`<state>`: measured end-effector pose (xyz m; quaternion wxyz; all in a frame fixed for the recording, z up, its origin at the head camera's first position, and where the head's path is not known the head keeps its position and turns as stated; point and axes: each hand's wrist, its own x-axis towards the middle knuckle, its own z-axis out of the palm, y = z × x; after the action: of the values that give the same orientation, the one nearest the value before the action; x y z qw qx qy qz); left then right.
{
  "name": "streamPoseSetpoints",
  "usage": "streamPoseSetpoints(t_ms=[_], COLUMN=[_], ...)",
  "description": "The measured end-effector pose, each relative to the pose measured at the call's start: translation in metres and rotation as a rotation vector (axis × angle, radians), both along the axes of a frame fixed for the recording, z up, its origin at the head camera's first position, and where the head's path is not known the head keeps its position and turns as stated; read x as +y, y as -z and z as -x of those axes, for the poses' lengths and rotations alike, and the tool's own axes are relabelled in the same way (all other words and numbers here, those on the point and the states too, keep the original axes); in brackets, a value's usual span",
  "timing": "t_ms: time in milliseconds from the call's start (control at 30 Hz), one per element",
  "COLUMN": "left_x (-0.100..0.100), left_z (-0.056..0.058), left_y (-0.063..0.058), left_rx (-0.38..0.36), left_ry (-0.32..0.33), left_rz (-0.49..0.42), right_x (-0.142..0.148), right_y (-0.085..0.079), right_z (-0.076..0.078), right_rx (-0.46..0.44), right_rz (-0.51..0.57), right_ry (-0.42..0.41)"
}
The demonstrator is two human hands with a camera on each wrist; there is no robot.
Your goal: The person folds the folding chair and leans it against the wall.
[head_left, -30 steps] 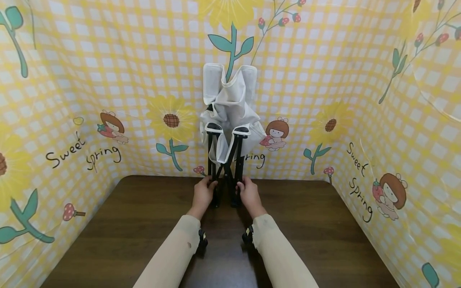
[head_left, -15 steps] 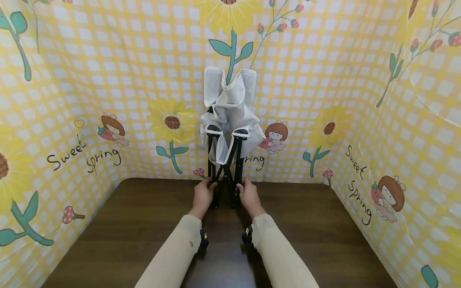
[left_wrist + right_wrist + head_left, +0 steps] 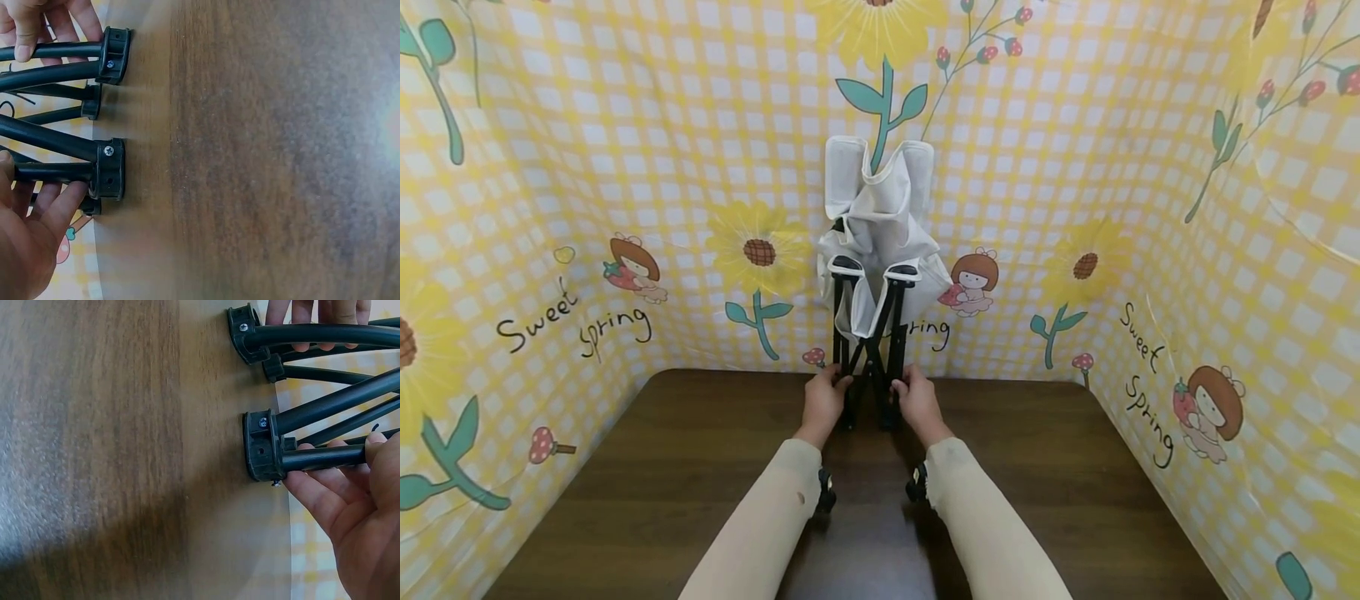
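A folded camping chair (image 3: 883,196) stands upright at the table's back edge in the head view, its white cloth seat bunched above crossed black tube legs (image 3: 898,325). My left hand (image 3: 823,402) grips the left legs low down, thumb and fingers round a tube. On the other side my right hand (image 3: 919,406) grips the right legs at about the same height. In the left wrist view, a black plastic foot (image 3: 109,169) sits just past the left fingertips. The right wrist view has a matching foot (image 3: 262,450) beside the right hand's fingers.
The dark wooden table (image 3: 700,483) lies beneath the chair and forearms. A yellow checked cloth with flowers (image 3: 685,150) hangs behind and along both sides, close behind the chair.
The head view has tilted very slightly. Both hands keep their grip, and the folded chair stands as before.
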<state>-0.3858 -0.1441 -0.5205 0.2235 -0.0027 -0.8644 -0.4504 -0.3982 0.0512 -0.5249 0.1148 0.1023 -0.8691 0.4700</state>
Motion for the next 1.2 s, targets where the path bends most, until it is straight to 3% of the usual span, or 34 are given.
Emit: streamPoseSetpoints(t_ms=[333,500,700,967,1200], left_x=[-0.006,-0.009,-0.011,-0.015,-0.02], left_z=[0.008,0.008,0.003,0.0,-0.007], left_y=[-0.003,-0.003,-0.006,-0.004,-0.012], left_rx=[-0.039,-0.104,-0.151,-0.111,-0.11], left_ry=[0.009,0.012,0.062,0.086,0.111], left_rz=[-0.011,-0.07,-0.153,-0.274,-0.311], right_x=[-0.004,-0.007,-0.005,0.005,0.013], right_y=[-0.005,-0.007,-0.007,-0.003,-0.008], right_z=[0.002,0.0,0.0,0.003,-0.004], right_rx=[-0.006,-0.034,-0.069,-0.075,-0.07], right_rz=[0.019,-0.006,-0.002,0.011,0.001], right_ry=[0.009,0.009,-0.02,-0.014,-0.048])
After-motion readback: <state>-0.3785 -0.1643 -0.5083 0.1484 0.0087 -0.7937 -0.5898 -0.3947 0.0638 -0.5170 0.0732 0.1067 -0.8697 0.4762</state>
